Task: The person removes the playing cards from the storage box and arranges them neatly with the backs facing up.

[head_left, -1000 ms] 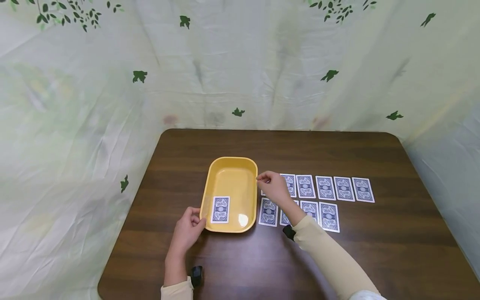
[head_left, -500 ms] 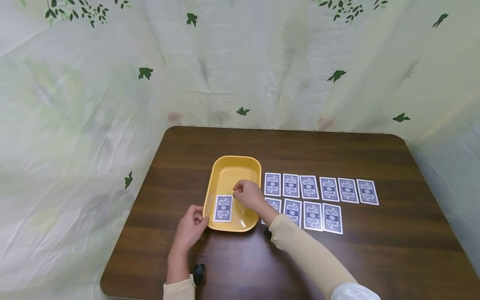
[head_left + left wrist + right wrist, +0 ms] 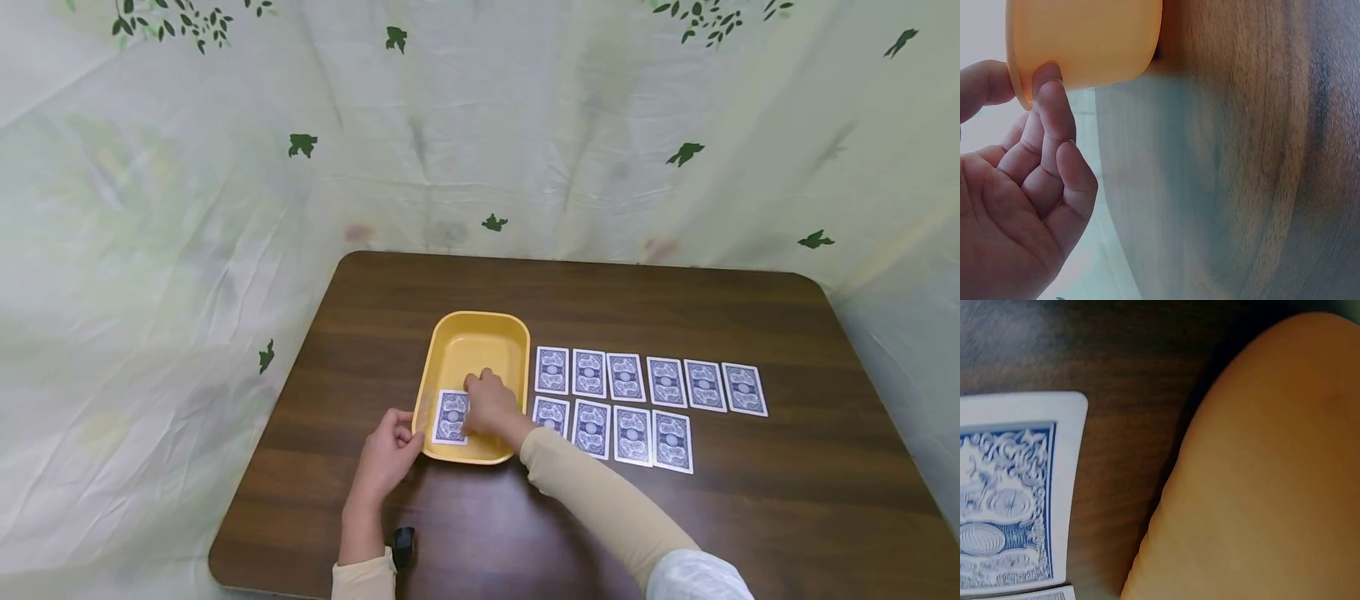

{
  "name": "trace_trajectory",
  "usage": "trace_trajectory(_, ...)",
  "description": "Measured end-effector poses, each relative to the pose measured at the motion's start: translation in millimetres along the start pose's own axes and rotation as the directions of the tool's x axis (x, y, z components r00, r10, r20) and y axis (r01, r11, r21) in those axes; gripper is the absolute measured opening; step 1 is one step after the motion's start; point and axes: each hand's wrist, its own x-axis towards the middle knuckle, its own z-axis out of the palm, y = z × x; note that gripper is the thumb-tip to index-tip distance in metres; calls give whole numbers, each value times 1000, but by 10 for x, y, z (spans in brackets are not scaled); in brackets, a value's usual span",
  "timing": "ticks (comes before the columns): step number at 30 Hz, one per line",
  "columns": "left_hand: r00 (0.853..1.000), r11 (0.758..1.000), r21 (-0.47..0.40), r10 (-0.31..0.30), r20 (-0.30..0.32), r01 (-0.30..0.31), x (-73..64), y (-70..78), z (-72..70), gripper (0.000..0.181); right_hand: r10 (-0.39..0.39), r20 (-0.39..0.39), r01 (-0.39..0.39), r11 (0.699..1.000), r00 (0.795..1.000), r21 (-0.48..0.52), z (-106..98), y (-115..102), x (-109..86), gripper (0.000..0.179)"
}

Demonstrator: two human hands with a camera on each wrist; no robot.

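Observation:
A yellow tray [image 3: 487,333] stands on the table, a face-down playing card [image 3: 450,418] lying flat at its near left. My left hand [image 3: 387,456] pinches the tray's left rim near the front corner. In the left wrist view, the thumb and fingers of my left hand [image 3: 1029,169] sit on opposite sides of the tray rim [image 3: 1016,56]. My right hand [image 3: 493,406] reaches into the tray, fingers bent down at the card's right edge and covering part of it. Whether they pinch the card is hidden. The right wrist view does not show those fingertips.
Two rows of face-down blue-backed cards lie right of the tray, an upper row [image 3: 625,377] and a shorter lower row [image 3: 632,436]. My right forearm passes close by the lower row. A curtain [image 3: 585,142] hangs behind the brown table [image 3: 600,533].
My right hand has moved left from the tray's right rim, across into the tray, and down to the card's right edge. The left hand keeps its hold on the rim.

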Motion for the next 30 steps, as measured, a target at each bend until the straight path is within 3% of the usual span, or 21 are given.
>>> trace_trajectory(4, 1000, 1000, 3, -1, -3, 1, 1, 5, 13, 30, 8, -39, -7, 1000, 999, 23, 41, 17, 13, 63)
trace_trajectory(11, 1000, 1000, 9, -4, 0, 4, 1, 9, 14, 31, 52, -100, -34, 985, 994, 166, 53, 42, 75, 32)
trace_trajectory(17, 1000, 1000, 16, -7, -1, 7, 8, 14, 15, 31, 82, -120, -51, 969, 989, 243, -22, 31, 70, 15)
trace_trajectory(23, 1000, 1000, 13, 10, -6, -10, 15, 5, 20, 30, 59, -175, -13, 968, 983, 252, -72, 56, 84, 12)
trace_trajectory(30, 1000, 1000, 16, 13, -3, -13, 42, -23, 18, 30, 33, -280, 55, 951, 959, 303, -89, 106, 94, 16)
